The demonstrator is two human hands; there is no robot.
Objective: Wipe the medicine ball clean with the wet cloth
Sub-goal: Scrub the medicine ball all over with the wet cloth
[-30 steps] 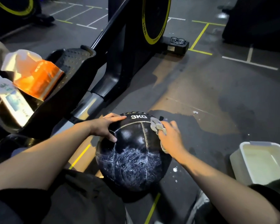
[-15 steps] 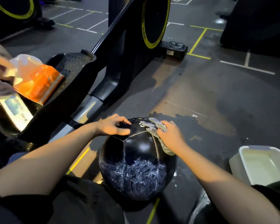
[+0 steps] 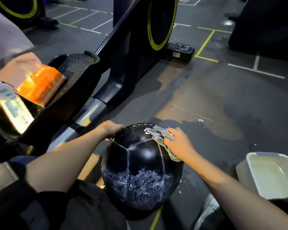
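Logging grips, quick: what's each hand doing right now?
Left hand: fingers curled over the medicine ball, steadying it.
Right hand: gripping the cloth.

We see the left hand (image 3: 111,129) gripping the medicine ball (image 3: 140,166) at its top edge; the right hand (image 3: 179,143) presses the cloth (image 3: 158,135) against it.
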